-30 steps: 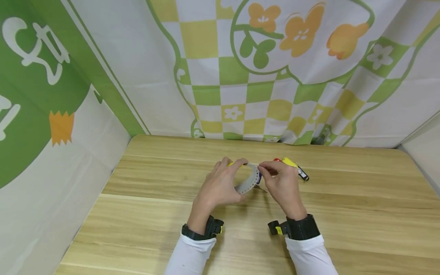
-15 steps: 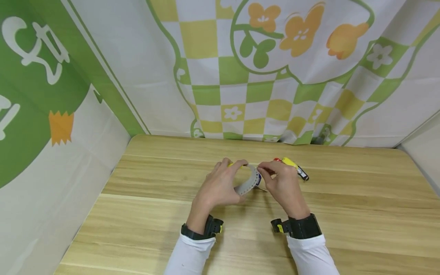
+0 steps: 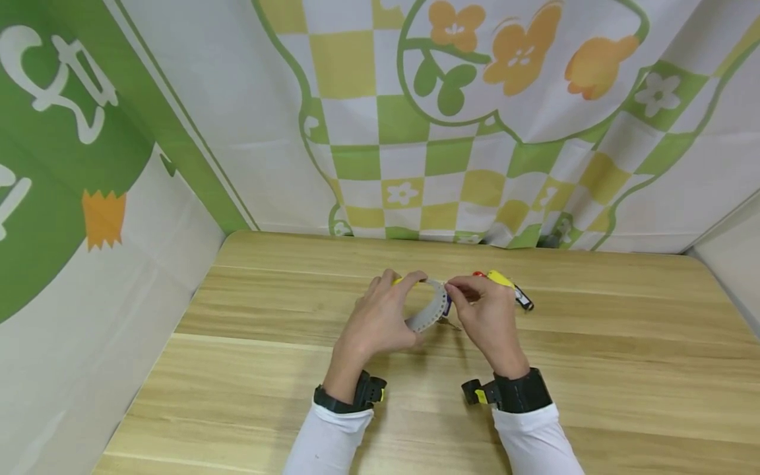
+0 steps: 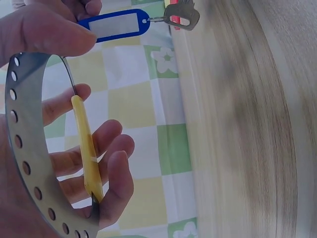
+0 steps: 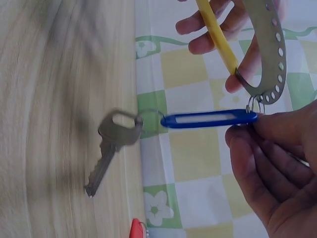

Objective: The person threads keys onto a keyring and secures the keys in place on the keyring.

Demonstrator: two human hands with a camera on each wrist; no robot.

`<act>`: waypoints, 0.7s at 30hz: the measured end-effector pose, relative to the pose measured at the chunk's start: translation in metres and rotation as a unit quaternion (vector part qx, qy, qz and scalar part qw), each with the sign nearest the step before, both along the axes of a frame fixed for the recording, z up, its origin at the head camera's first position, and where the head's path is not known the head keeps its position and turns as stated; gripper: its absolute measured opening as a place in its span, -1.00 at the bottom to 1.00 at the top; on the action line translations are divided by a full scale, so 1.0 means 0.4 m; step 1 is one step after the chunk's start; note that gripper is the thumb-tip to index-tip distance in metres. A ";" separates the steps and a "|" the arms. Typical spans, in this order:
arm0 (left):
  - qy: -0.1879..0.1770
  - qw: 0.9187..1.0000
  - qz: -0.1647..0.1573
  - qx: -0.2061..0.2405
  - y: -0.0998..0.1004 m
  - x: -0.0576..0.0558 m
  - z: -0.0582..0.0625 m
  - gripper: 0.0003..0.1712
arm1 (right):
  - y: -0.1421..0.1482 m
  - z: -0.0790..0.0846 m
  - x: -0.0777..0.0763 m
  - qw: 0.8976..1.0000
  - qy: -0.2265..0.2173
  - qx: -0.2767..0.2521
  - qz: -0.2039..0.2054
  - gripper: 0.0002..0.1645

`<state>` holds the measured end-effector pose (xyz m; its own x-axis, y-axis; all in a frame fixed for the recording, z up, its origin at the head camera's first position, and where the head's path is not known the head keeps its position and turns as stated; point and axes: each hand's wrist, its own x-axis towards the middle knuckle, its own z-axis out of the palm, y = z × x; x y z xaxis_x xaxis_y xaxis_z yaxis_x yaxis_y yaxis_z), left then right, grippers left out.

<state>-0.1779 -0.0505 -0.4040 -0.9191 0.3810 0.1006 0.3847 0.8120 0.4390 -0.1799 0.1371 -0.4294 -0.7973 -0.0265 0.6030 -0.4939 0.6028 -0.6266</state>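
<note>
While the left hand [image 3: 380,323] holds a grey metal band [image 4: 34,144], the right hand [image 3: 489,316] pinches a blue tag [image 5: 208,119] by one end. Both hands are close together, up over the desk [image 3: 267,376]. The left hand's fingers bend around the band and its yellow bar [image 4: 87,144]. The band is curved, with a row of round holes along it. The bar is on the side away from the right hand.

The right thumb and a finger squeeze the tag just beside the holes. Small wire loops [image 5: 251,102] show there, between the tag's end and the band. It is hard to tell if they go through a hole. The tag has a pale label in the middle. A key [image 5: 111,141] hangs from its other end, over the desk.

Past the right hand, a yellow piece [image 3: 500,279] and a black piece [image 3: 524,299] lie on the desk, next to each other. A red piece [image 5: 136,229] is near them, mostly hidden behind the hand in the head view.

Each wrist has a black strap [image 3: 522,392], and white sleeves [image 3: 329,441] cover the arms. Behind the desk hangs a cloth [image 3: 402,125] with green, yellow and white squares and orange flowers.
</note>
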 end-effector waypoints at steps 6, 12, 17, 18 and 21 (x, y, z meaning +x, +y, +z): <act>-0.001 1.000 -0.012 -0.007 0.000 0.003 0.000 0.08 | 0.009 -0.001 0.001 0.999 0.022 0.022 0.024 -0.93; -0.005 1.000 -0.019 -0.018 -0.005 0.002 0.000 0.04 | 0.013 0.006 0.006 0.994 0.037 0.094 0.030 -0.94; -0.005 1.000 -0.025 -0.016 -0.007 0.002 -0.001 0.04 | 0.019 0.007 0.004 0.994 0.033 0.090 0.043 -0.93; -0.005 1.000 -0.026 -0.012 -0.007 0.002 -0.001 0.04 | 0.020 0.006 0.003 0.995 0.028 0.080 0.044 -0.93; -0.003 1.000 -0.029 -0.005 -0.008 0.003 0.000 0.05 | 0.025 0.003 0.001 0.998 0.002 0.041 0.044 -0.92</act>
